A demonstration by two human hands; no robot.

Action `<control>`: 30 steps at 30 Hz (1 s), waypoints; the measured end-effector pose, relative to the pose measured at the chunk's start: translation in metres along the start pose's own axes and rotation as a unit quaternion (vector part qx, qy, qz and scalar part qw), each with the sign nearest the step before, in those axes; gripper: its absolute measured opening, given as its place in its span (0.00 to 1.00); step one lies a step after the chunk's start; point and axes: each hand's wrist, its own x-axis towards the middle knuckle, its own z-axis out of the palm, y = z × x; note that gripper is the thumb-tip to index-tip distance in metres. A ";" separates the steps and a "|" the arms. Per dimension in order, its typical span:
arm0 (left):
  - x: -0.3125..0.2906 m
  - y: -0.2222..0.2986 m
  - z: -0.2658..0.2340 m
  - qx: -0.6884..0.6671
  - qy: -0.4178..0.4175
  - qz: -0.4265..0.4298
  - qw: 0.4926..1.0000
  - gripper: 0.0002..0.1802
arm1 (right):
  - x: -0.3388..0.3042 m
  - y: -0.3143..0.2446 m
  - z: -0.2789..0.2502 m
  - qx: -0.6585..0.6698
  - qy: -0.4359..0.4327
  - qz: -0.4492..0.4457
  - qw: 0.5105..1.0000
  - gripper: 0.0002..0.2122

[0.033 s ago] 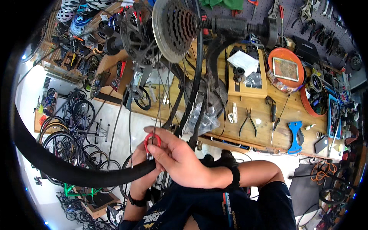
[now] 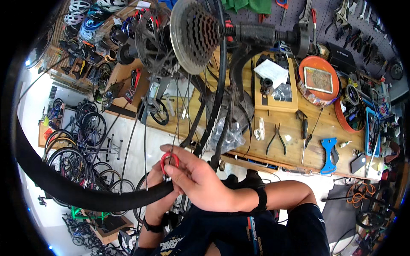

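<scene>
A bicycle wheel stands upright in a black stand, its black tyre (image 2: 85, 191) curving across the lower left. Its cassette (image 2: 194, 36) and brake disc sit at the top. My right hand (image 2: 205, 181) pinches a red ring-shaped spoke wrench (image 2: 162, 161) between thumb and forefinger. The wrench sits around a spoke, close to the rim. Behind the tyre, my left hand (image 2: 156, 205) is closed round the wheel at the same place; the tyre and my right hand hide most of its fingers.
On the wooden bench (image 2: 273, 119) at right lie pliers (image 2: 276, 140), a screwdriver (image 2: 304, 128), a blue tool (image 2: 329, 155) and a phone (image 2: 358, 163). Orange round trays (image 2: 318, 64) stand farther back. Tools hang on the pegboard (image 2: 326, 13). Bicycles (image 2: 92, 123) crowd the left side.
The whole view has shifted slightly, so my hands and the bench appear a little lower. My grip on the spoke wrench and wheel looks the same.
</scene>
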 end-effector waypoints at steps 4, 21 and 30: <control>-0.011 -0.006 -0.003 -0.037 0.013 -0.018 0.999 0.25 | 0.006 -0.001 -0.006 0.080 -0.081 0.011 0.993 0.18; -0.019 -0.013 -0.005 0.048 0.015 -0.047 0.998 0.28 | 0.004 0.012 -0.009 0.038 -0.080 -0.025 0.996 0.21; -0.025 0.002 -0.007 0.024 0.018 -0.134 0.991 0.31 | 0.010 -0.006 -0.016 0.079 -0.104 0.041 0.991 0.18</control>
